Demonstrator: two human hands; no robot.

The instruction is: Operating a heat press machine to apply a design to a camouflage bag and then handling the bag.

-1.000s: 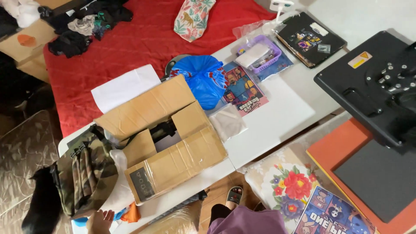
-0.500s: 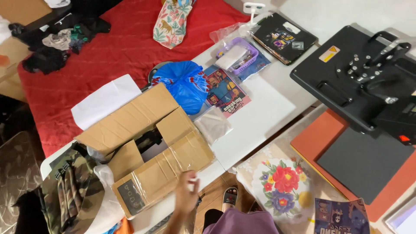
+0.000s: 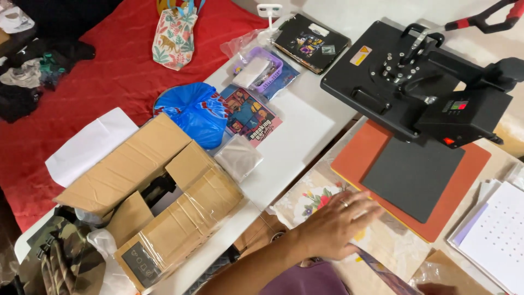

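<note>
Left hand (image 3: 341, 223): fingers spread wide and flat on the floral cloth (image 3: 316, 199), just beside the orange mat (image 3: 371, 150) under the heat press (image 3: 415, 82). Right hand barely visible at bottom edge; fingers' state unclear.

Bare grey pad (image 3: 412, 175) lies open; heat press (image 3: 420, 82) looms just behind.

An open cardboard box (image 3: 158, 202) sits at my near left; a blue plastic bag (image 3: 194, 112) lies just beyond it on the white table (image 3: 297, 136).
</note>
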